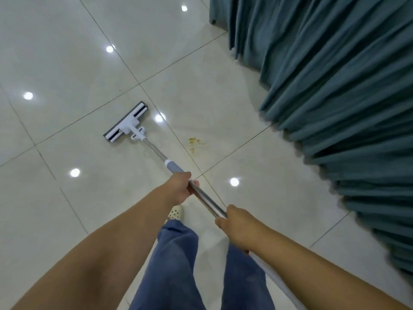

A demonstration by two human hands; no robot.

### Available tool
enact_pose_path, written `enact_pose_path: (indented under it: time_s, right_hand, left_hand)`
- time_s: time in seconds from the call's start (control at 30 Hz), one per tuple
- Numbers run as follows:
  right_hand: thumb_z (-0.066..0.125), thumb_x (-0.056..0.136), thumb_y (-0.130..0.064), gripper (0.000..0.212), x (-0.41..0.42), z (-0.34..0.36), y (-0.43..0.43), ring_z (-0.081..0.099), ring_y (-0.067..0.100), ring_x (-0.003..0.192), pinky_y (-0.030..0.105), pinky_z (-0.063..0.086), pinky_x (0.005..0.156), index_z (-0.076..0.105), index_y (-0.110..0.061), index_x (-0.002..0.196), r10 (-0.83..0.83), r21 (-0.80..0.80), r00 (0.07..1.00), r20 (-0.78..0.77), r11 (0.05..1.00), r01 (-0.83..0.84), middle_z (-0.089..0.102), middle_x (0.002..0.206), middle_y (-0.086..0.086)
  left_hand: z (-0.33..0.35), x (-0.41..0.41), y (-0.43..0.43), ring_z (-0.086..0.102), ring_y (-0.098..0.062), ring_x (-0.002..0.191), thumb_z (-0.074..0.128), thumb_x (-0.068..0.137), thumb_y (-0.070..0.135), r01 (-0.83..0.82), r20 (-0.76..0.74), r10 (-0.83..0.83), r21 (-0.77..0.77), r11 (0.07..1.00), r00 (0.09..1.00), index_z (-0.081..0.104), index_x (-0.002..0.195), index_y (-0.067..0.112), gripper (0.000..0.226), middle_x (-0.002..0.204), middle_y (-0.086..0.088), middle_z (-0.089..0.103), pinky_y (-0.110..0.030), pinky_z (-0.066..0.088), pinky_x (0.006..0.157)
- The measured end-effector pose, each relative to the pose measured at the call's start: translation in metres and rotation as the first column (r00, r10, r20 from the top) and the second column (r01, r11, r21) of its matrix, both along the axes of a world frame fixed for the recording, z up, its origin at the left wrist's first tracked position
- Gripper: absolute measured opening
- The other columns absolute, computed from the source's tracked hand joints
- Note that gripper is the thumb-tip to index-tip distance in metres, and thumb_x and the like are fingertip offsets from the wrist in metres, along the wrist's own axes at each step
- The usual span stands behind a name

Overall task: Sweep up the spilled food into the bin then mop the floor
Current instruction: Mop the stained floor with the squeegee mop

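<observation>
Now, hands: left hand (182, 189) and right hand (238, 228) wrapped around the mop handle (206, 201).
Stroke: drag sponge mop head (126, 121) rightward over yellow stain (195, 143), pressing flat.

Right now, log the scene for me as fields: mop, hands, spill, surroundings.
mop head: flat on the tile floor, left of the spill
mop handle: metal pole running back to the person
left hand: gripping the pole nearer the head
right hand: gripping the pole farther back
spill: yellowish residue on the tile, not under the mop head
curtain: teal, hanging at right
bin: not in view
</observation>
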State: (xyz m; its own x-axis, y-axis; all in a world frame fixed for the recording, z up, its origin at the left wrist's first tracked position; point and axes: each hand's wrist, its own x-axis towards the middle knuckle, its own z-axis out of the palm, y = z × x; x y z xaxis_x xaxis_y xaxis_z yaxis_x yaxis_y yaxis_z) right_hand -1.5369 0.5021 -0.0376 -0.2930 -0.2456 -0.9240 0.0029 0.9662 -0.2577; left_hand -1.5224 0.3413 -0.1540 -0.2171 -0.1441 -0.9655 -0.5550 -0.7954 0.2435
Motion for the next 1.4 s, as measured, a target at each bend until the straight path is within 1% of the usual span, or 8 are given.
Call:
enact_pose_path:
  time_s: [0.1,0.27,0.43,0.6,0.83,1.07,1.3,1.4]
  right_hand:
    - [0.038,0.1,-0.04,0.024,-0.004,0.014,0.101,0.055,0.015,0.081,0.026,0.047,0.067,0.041,-0.016,0.095,0.055,0.027,0.999,0.0,0.998,-0.055,0.05,0.085,-0.001]
    - [0.04,0.099,-0.038,0.026,-0.014,0.052,0.276,0.044,0.005,0.058,0.016,0.031,0.043,0.038,-0.026,0.076,0.036,0.095,0.999,-0.004,0.995,-0.036,0.047,0.074,-0.006]
    - [0.046,0.096,-0.04,0.031,-0.006,0.096,0.418,0.039,0.004,0.051,0.012,0.027,0.039,0.052,-0.01,0.101,-0.074,0.174,0.997,-0.016,0.982,0.076,0.045,0.068,-0.007]
    - [0.052,0.094,-0.038,0.026,-0.003,0.107,0.471,0.044,0.011,0.05,0.023,0.036,0.042,0.053,-0.013,0.097,-0.249,0.169,0.968,0.045,0.956,0.238,0.048,0.067,0.0]
    - [0.052,0.094,-0.036,0.024,-0.053,0.089,0.424,0.048,0.018,0.053,0.025,0.041,0.041,0.051,-0.012,0.1,-0.197,0.123,0.979,0.054,0.974,0.189,0.049,0.07,0.003]
    - [0.049,0.096,-0.035,0.025,-0.133,0.05,0.299,0.047,0.017,0.054,0.024,0.039,0.038,0.047,-0.011,0.097,-0.103,0.053,0.993,0.054,0.994,0.1,0.048,0.072,0.005]
    - [0.051,0.094,-0.028,0.027,-0.212,0.016,0.124,0.045,0.02,0.048,0.025,0.039,0.041,0.054,-0.002,0.102,-0.152,0.056,0.984,0.089,0.987,0.148,0.053,0.074,0.015]
    - [0.051,0.094,-0.03,0.024,-0.237,0.005,0.043,0.045,0.02,0.047,0.026,0.04,0.042,0.05,-0.007,0.088,-0.123,0.03,0.988,0.098,0.992,0.121,0.05,0.069,0.012]
  left_hand:
    - [0.011,-0.001,0.098,0.044,-0.016,0.063,0.041,0.099,0.007,0.022,0.028,-0.023,0.035,0.999,0.999,0.029,0.129,0.006,0.032,0.082,-0.01,0.039,-0.026,0.047,0.059]
    - [0.035,-0.01,0.277,0.047,-0.017,0.061,0.041,0.099,0.009,0.083,0.049,-0.09,0.124,0.989,0.995,0.032,0.124,0.004,0.027,0.08,-0.011,0.042,-0.029,0.049,0.059]
    - [0.06,-0.007,0.42,0.05,-0.019,0.058,0.046,0.097,0.008,0.11,0.095,-0.14,0.267,0.957,0.986,0.036,0.12,0.002,0.025,0.087,-0.014,0.046,-0.029,0.056,0.049]
    - [0.077,-0.011,0.472,0.049,-0.018,0.059,0.049,0.096,0.007,0.073,0.116,-0.111,0.289,0.954,0.987,0.041,0.109,0.007,0.015,0.083,-0.012,0.046,-0.031,0.054,0.056]
    - [0.055,-0.057,0.426,0.041,-0.019,0.054,0.045,0.095,0.0,-0.086,0.127,0.054,0.263,0.961,0.99,0.043,0.087,0.007,0.011,0.072,-0.01,0.041,-0.023,0.048,0.039]
    - [0.048,-0.134,0.304,0.039,-0.016,0.054,0.042,0.097,0.002,-0.175,0.057,0.168,0.13,0.976,0.984,0.039,0.074,0.007,0.024,0.066,-0.008,0.039,-0.015,0.043,0.032]
    - [0.02,-0.2,0.131,0.039,-0.017,0.053,0.046,0.096,0.003,-0.282,0.031,0.28,0.059,0.958,0.959,0.042,0.08,0.008,0.017,0.071,-0.008,0.04,-0.022,0.044,0.038]
    - [0.013,-0.225,0.052,0.041,-0.016,0.055,0.049,0.096,0.006,-0.282,0.026,0.282,0.0,0.959,0.959,0.04,0.08,0.006,0.018,0.077,-0.009,0.041,-0.026,0.046,0.045]
